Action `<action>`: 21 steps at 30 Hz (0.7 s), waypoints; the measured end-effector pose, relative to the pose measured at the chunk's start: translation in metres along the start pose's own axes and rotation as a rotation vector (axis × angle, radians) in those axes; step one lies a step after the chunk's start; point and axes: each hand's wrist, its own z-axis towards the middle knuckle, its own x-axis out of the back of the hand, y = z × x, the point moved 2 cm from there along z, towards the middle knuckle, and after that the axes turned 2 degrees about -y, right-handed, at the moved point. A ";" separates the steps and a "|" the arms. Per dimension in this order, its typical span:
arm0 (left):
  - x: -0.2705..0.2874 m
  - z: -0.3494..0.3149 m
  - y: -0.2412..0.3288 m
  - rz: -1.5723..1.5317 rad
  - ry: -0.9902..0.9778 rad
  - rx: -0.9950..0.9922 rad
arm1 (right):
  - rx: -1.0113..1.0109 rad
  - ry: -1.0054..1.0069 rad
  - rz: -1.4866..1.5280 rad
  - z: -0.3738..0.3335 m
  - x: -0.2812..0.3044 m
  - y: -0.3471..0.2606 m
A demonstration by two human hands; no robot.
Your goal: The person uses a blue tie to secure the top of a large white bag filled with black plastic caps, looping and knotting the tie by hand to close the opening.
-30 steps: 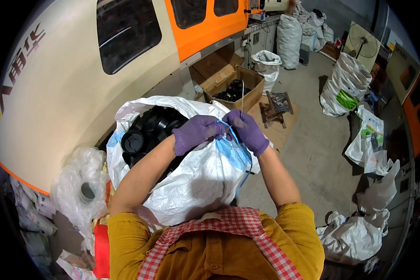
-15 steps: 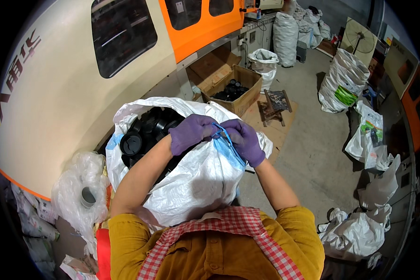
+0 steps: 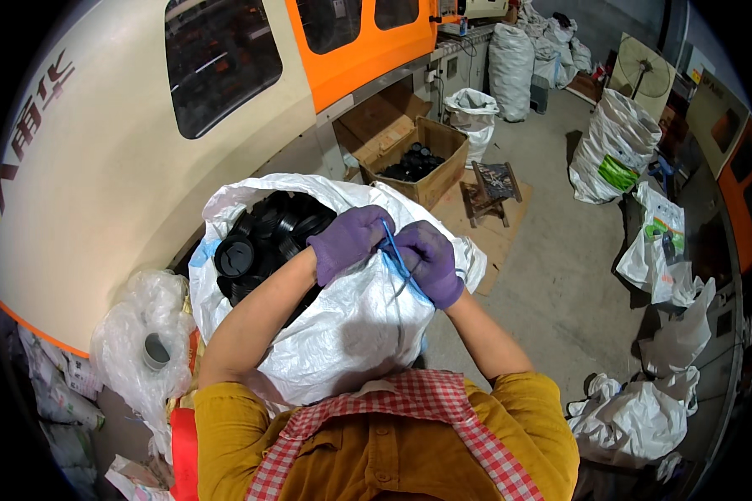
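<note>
A large white woven sack (image 3: pixel 334 342) stands in front of me, its mouth gaping on the left side. Inside it lie several black round plastic parts (image 3: pixel 263 242) that look like caps or lids. My left hand (image 3: pixel 348 242), in a purple glove, is closed on a blue strap (image 3: pixel 395 249) at the sack's gathered right side. Close beside it, my right hand (image 3: pixel 428 260), gloved alike, pinches the same strap and the sack's edge. The fingertips of both hands are partly hidden by the gloves and folds.
A cream and orange machine (image 3: pixel 142 167) runs along the left. Beyond the sack stand a cardboard box (image 3: pixel 443 171) of black parts and a small folding stool (image 3: pixel 497 185). White sacks (image 3: pixel 617 142) line the right side. Clear plastic wrap (image 3: pixel 138 334) bulges at the left.
My right hand has shifted slightly left and down, its fingers curling further. The blue strap's loop has narrowed into a straighter line. My left hand has turned a little.
</note>
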 end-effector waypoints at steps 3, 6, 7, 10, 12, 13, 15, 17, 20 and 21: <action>-0.001 -0.003 -0.002 -0.031 0.013 0.017 | 0.041 -0.028 -0.005 -0.001 0.001 -0.003; -0.004 -0.008 0.002 -0.047 -0.015 0.072 | 0.080 -0.054 -0.032 -0.004 0.003 0.000; -0.005 -0.010 0.005 -0.049 -0.032 0.095 | 0.091 -0.064 -0.041 -0.005 0.003 0.001; -0.005 -0.013 0.011 -0.119 -0.022 0.160 | 0.078 -0.081 0.002 -0.007 0.004 0.003; -0.003 -0.012 0.006 -0.114 -0.012 0.131 | 0.062 -0.069 0.035 -0.009 0.002 0.003; -0.002 -0.012 0.004 -0.110 -0.006 0.117 | 0.055 -0.063 0.053 -0.009 0.001 0.002; 0.001 -0.012 0.000 -0.130 -0.011 0.082 | 0.074 -0.080 0.056 -0.009 0.001 0.002; 0.002 -0.012 0.000 -0.157 -0.032 0.065 | 0.063 -0.078 0.122 -0.010 0.000 0.003; 0.001 -0.012 -0.001 -0.138 -0.077 0.020 | -0.109 -0.036 0.355 -0.014 -0.003 0.012; 0.000 -0.012 -0.004 -0.091 -0.082 -0.020 | -0.243 -0.020 0.463 -0.016 -0.005 0.012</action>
